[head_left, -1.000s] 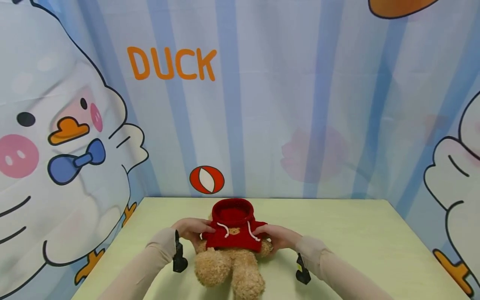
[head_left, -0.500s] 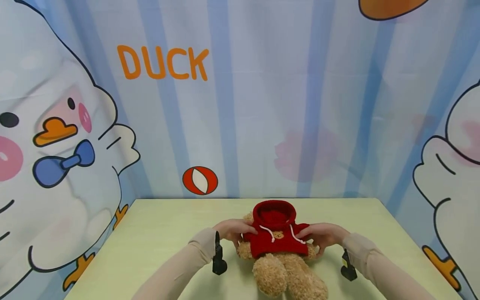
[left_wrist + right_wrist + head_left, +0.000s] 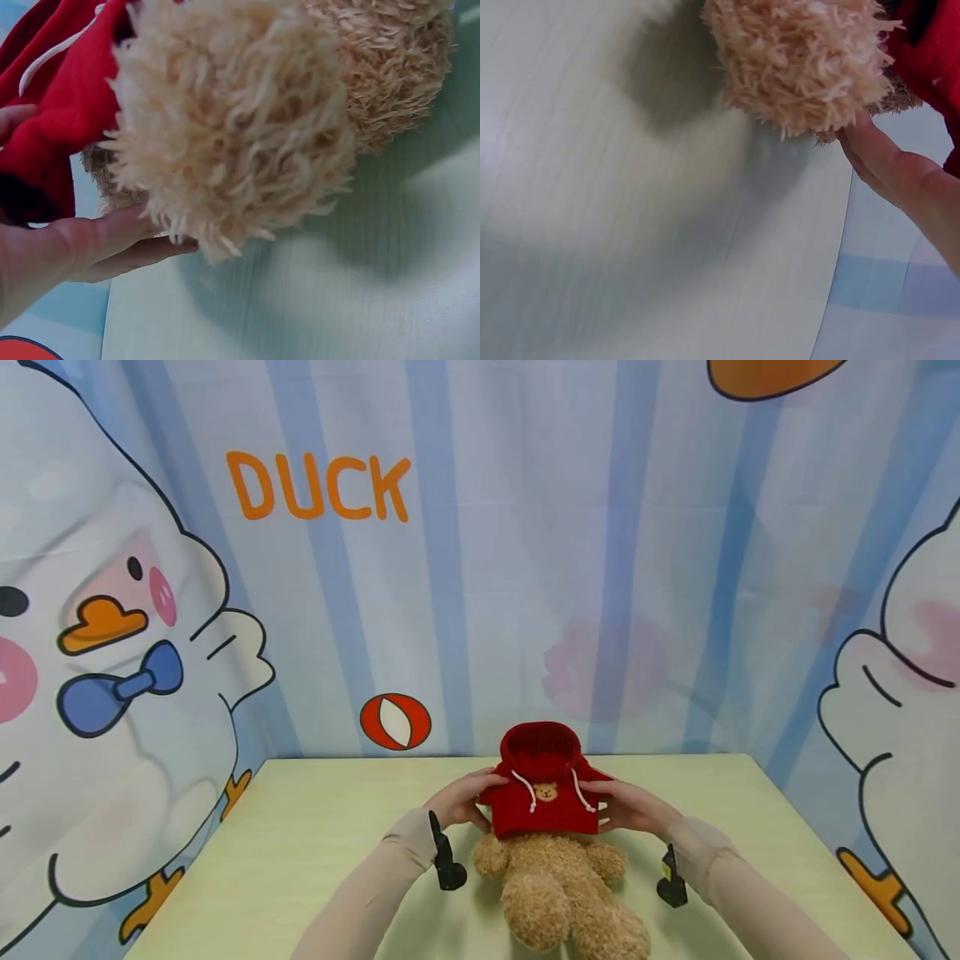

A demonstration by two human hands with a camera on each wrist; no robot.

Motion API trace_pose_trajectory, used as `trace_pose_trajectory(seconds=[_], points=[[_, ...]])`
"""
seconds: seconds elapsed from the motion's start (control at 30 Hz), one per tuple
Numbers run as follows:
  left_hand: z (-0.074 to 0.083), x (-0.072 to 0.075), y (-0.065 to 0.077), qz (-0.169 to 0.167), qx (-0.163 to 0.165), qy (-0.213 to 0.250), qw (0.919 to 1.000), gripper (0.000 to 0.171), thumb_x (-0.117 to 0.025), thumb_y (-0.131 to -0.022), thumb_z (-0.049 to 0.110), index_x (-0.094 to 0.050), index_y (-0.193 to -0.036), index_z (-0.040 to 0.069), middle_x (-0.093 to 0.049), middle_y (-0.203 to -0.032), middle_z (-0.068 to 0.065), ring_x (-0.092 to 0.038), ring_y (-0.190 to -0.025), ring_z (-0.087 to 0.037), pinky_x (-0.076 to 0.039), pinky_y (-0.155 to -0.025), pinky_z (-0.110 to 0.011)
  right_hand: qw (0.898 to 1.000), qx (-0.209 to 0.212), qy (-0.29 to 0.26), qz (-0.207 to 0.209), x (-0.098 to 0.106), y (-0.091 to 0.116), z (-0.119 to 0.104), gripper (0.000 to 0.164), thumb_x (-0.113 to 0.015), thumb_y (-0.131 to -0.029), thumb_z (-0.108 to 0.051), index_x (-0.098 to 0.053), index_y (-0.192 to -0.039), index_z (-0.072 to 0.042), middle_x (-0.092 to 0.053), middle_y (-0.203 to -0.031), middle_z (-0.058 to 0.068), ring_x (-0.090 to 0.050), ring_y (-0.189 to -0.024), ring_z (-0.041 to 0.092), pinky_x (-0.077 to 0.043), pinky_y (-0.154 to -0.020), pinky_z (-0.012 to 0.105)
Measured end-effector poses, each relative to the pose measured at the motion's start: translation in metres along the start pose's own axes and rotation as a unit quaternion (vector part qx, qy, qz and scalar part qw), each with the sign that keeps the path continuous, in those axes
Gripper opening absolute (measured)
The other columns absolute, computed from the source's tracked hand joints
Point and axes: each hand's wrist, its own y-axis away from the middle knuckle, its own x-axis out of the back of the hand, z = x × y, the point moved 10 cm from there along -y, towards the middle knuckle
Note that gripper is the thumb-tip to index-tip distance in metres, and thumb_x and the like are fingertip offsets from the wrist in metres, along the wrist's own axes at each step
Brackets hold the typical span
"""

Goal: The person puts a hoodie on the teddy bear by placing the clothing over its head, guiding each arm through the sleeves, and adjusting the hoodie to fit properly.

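Observation:
A light-brown teddy bear [image 3: 551, 868] lies on the table with its feet toward me. Over its upper part is a small red hoodie [image 3: 517, 810] with white drawstrings and a bear-face patch. The bear's head is hidden, while both arms show below the hem. My left hand [image 3: 459, 800] grips the hoodie's left side, thumb on top. At the other side my right hand [image 3: 633, 808] holds the cloth near the sleeve. In the left wrist view, a furry limb [image 3: 232, 127] partly covers the fingers. The right wrist view has fingertips close beside the furry arm [image 3: 802, 64].
The pale yellow-green table [image 3: 337, 827] extends to both sides of the bear. Behind it hangs a blue-striped curtain [image 3: 510, 568] printed with ducks and a ball. A small black camera sits on each wrist.
The bear and both hands shifted right in view, partly as the camera turned. Then the hands raised the hoodie toward the bear's head end, and its arms came out below the hem.

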Motion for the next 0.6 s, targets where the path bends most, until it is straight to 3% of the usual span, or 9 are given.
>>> trace_pose_trajectory(seconds=[0.2,0.4,0.6], points=[[-0.001,0.000,-0.001,0.014,-0.016,0.011,0.9997,0.046,-0.038,-0.096,0.023,-0.024,-0.138,0.009,-0.032,-0.137,-0.023,-0.036,-0.122,-0.042,-0.036,-0.084,-0.065,1.000,-0.015,0.016,-0.015,-0.009,-0.004,0.004,0.021,-0.041,-0.094,-0.031,-0.042,-0.108,-0.014,-0.054,-0.096,-0.001,-0.058,-0.092,0.022,-0.046,-0.081,0.041],[-0.011,0.000,0.000,0.027,0.021,0.035,0.9988,0.050,-0.035,-0.097,0.023,-0.014,-0.139,0.007,-0.026,-0.138,-0.026,-0.034,-0.123,-0.043,-0.032,-0.091,-0.063,0.998,-0.028,0.036,-0.036,-0.018,-0.010,0.010,0.014,-0.042,-0.093,-0.030,-0.048,-0.091,-0.017,-0.049,-0.092,-0.001,-0.055,-0.086,0.017,-0.046,-0.074,0.033],[-0.012,0.000,0.003,0.019,0.046,0.002,0.9988,0.047,-0.032,-0.097,0.026,-0.024,-0.138,0.002,-0.040,-0.131,-0.025,-0.043,-0.119,-0.040,-0.037,-0.090,-0.058,0.998,-0.024,0.040,-0.050,-0.021,-0.013,0.008,0.015,-0.041,-0.094,-0.029,-0.048,-0.087,-0.018,-0.049,-0.087,-0.001,-0.054,-0.081,0.017,-0.047,-0.073,0.033]])
